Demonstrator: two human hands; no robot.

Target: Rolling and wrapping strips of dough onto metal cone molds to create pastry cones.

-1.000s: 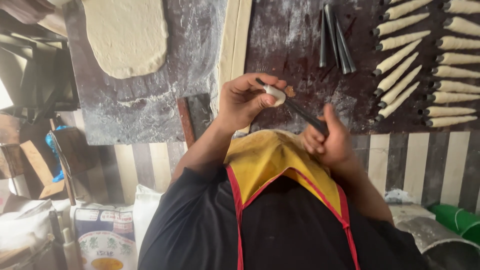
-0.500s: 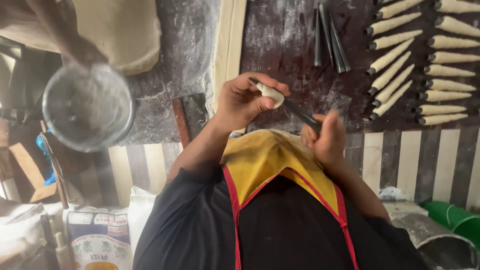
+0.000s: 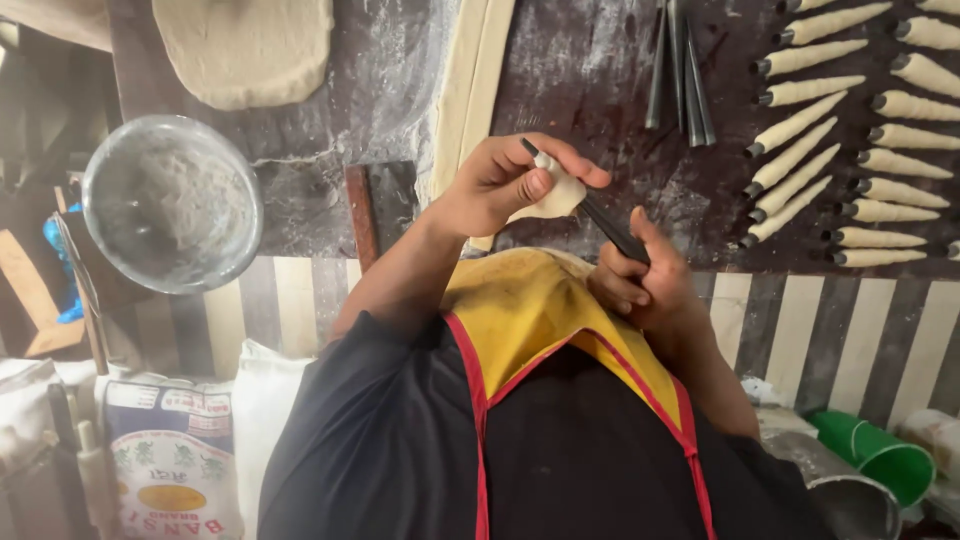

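Note:
My left hand (image 3: 500, 185) pinches a pale strip of dough (image 3: 557, 192) against the narrow end of a dark metal cone mould (image 3: 605, 225). The wide end of that cone sits in my right hand (image 3: 640, 280), just in front of my yellow apron. Both hands hover over the near edge of the floured dark worktop (image 3: 600, 60). Long cut dough strips (image 3: 475, 80) lie on the worktop beyond my left hand. To the right, several dough-wrapped cones (image 3: 850, 130) lie in rows.
Bare metal cones (image 3: 680, 70) lie at the back. A flat dough slab (image 3: 245, 45) lies far left, and a floury round bowl (image 3: 172, 200) sits at the left edge. A scraper (image 3: 375, 205) lies near my left wrist. A flour sack (image 3: 170, 460) and a green bucket (image 3: 880, 455) stand below.
The round bowl came into view at the left, carried by another person's hand, and now sits lower at the table's edge. My left hand has shifted along the cone with the dough.

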